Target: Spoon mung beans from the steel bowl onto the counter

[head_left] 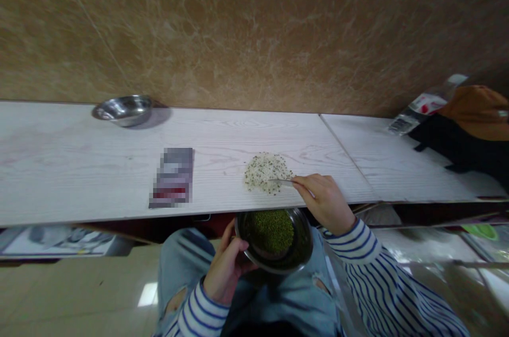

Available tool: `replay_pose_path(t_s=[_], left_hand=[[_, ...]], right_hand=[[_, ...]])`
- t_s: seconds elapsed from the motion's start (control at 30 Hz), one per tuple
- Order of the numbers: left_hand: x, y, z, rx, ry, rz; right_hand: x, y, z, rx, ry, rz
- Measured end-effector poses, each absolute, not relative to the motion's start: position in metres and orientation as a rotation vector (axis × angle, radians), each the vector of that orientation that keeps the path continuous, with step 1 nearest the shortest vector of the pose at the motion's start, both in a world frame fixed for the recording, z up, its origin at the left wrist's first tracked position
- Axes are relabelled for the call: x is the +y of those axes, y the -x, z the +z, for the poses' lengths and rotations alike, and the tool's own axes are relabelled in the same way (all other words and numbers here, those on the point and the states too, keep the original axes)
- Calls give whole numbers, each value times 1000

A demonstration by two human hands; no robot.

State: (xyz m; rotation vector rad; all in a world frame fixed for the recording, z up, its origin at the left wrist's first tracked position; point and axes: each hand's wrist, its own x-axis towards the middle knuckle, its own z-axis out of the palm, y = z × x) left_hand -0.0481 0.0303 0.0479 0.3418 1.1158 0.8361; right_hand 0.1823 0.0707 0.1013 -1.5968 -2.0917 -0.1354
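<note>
Below the counter's front edge, my left hand [228,265] grips the rim of a metal bowl [304,252] over my lap. Small green beans [274,231], which look like mung beans, cover its bottom. My right hand [326,202] pinches a thin, silvery metal utensil [283,182]; whether it is a spoon or tweezers I cannot tell. Its tip touches a flat pile of white grains mixed with green beans [266,170] on the white wood-grain counter [222,141].
An empty-looking metal bowl [125,110] stands at the back left by the tiled wall [238,35]. A pixelated flat rectangular item [173,178] lies left of the pile. At the far right are a plastic bottle [427,104] and a brown-and-black bag-like item [469,125].
</note>
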Motion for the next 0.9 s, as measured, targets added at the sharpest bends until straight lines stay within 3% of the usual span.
replay_pose_path(t_s=[0.9], left_hand=[[28,46,54,1122,-337,867]], right_hand=[[41,-182,102,-2109,1699,-171]])
